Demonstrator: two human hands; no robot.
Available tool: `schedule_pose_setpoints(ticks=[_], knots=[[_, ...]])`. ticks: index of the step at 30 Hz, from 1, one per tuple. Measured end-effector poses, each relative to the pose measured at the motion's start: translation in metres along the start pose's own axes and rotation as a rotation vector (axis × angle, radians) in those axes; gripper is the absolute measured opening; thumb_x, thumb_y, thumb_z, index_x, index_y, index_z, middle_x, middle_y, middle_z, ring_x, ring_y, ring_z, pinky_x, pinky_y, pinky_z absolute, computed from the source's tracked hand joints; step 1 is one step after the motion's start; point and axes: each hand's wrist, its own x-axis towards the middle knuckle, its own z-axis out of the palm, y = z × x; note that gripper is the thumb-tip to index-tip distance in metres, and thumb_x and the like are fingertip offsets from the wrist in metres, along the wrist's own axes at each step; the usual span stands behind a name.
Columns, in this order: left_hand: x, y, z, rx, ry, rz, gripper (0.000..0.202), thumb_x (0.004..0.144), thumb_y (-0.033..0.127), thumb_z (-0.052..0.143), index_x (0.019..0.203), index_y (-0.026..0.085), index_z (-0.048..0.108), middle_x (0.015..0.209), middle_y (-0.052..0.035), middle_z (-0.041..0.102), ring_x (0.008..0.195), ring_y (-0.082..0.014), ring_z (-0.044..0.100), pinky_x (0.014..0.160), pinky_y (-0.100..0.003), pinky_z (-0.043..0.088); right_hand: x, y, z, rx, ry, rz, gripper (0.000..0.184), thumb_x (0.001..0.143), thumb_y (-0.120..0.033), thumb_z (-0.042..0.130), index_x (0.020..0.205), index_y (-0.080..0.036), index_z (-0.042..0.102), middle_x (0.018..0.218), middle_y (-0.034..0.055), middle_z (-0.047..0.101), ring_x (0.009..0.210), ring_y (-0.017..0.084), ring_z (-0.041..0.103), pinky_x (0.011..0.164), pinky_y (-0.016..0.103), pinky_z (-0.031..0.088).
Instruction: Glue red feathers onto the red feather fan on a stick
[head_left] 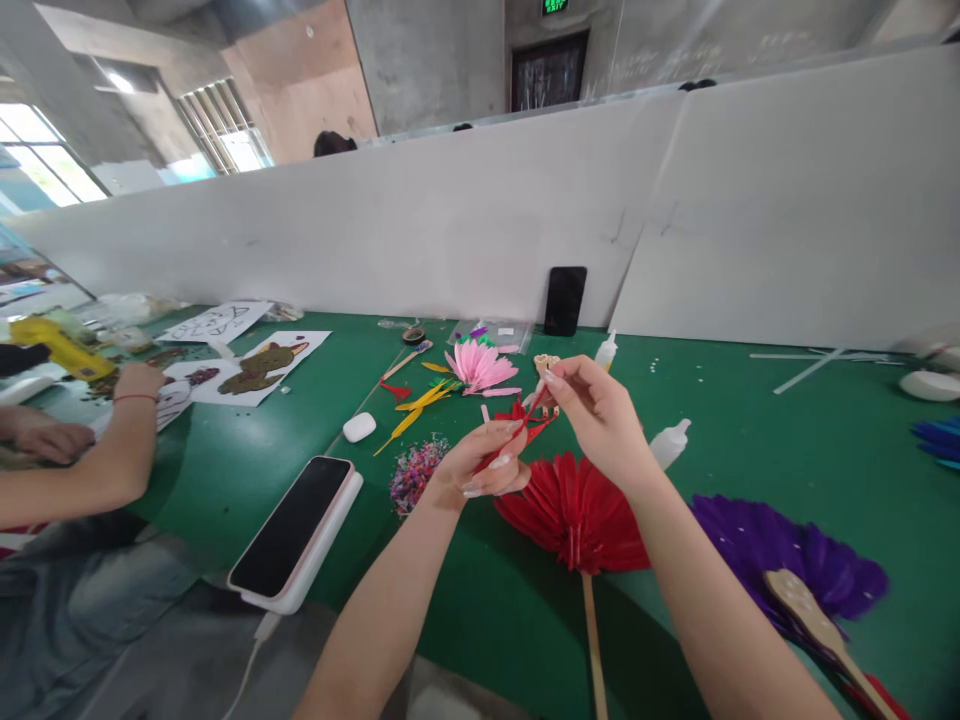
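My left hand [484, 462] is closed with fingertips pinching a thin red cord [534, 405], part of it hidden by the fingers. Thumb and forefinger of my right hand [600, 408] pinch the cord's upper end, slightly farther out. Below both hands a red feather fan [577, 505] lies on the green table, its wooden handle toward me. Just behind the hands are more red pieces and a small beige item [546, 362], partly covered. A white glue bottle [670, 443] lies tilted beside my right wrist. Left of my left hand sits a pile of multicoloured bits [417, 474].
Pink feathers [484, 368], yellow feathers [420, 405] and a red tassel [395, 391] lie behind. A phone [292, 530] on a white block is cabled at left. A purple feather fan [787, 550] lies right. A co-worker's arm [112, 470] works far left. A white partition [420, 240] borders the table.
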Motion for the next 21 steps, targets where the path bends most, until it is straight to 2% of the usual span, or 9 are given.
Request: schedule_pose_setpoints(ticks=[5, 10, 12, 15, 21], knots=[[-0.001, 0.0, 0.0, 0.035, 0.013, -0.019, 0.036, 0.09, 0.035, 0.046, 0.06, 0.016, 0.043, 0.024, 0.0103, 0.03, 0.018, -0.003, 0.02, 0.037, -0.019, 0.02, 0.0, -0.001, 0.003, -0.039, 0.07, -0.015, 0.018, 0.09, -0.039, 0.049, 0.084, -0.022, 0.051, 0.073, 0.0007, 0.059, 0.068, 0.014, 0.06, 0.067, 0.029, 0.049], [-0.001, 0.0, -0.001, 0.071, -0.019, -0.074, 0.038, 0.089, 0.036, 0.047, 0.057, 0.016, 0.042, 0.024, 0.0081, 0.034, 0.019, -0.0034, 0.023, 0.038, -0.02, 0.021, 0.004, -0.009, -0.013, 0.015, 0.327, -0.04, 0.02, 0.088, -0.042, 0.051, 0.083, -0.022, 0.05, 0.066, -0.0021, 0.055, 0.063, 0.014, 0.061, 0.06, 0.027, 0.051], [-0.001, -0.001, -0.001, 0.066, -0.012, -0.075, 0.037, 0.089, 0.035, 0.047, 0.058, 0.016, 0.042, 0.024, 0.0081, 0.034, 0.019, -0.0034, 0.024, 0.039, -0.02, 0.021, 0.005, -0.012, -0.02, 0.022, 0.36, -0.022, 0.02, 0.086, -0.041, 0.054, 0.08, -0.022, 0.053, 0.063, -0.0025, 0.055, 0.06, 0.013, 0.061, 0.059, 0.027, 0.051], [0.0, -0.002, -0.002, 0.054, -0.001, -0.076, 0.035, 0.089, 0.034, 0.049, 0.059, 0.015, 0.045, 0.024, 0.0081, 0.035, 0.019, -0.0037, 0.026, 0.038, -0.02, 0.02, 0.006, -0.015, -0.023, -0.002, 0.267, 0.018, 0.019, 0.083, -0.039, 0.059, 0.078, -0.021, 0.056, 0.065, -0.0003, 0.06, 0.062, 0.014, 0.062, 0.059, 0.027, 0.052], [0.002, -0.006, -0.006, 0.085, 0.032, -0.087, 0.033, 0.086, 0.034, 0.054, 0.06, 0.013, 0.052, 0.023, 0.0071, 0.036, 0.02, -0.0043, 0.03, 0.04, -0.02, 0.025, 0.001, -0.021, -0.019, -0.144, 0.005, 0.078, 0.02, 0.085, -0.039, 0.055, 0.08, -0.02, 0.058, 0.077, 0.0042, 0.066, 0.072, 0.017, 0.064, 0.067, 0.031, 0.053]])
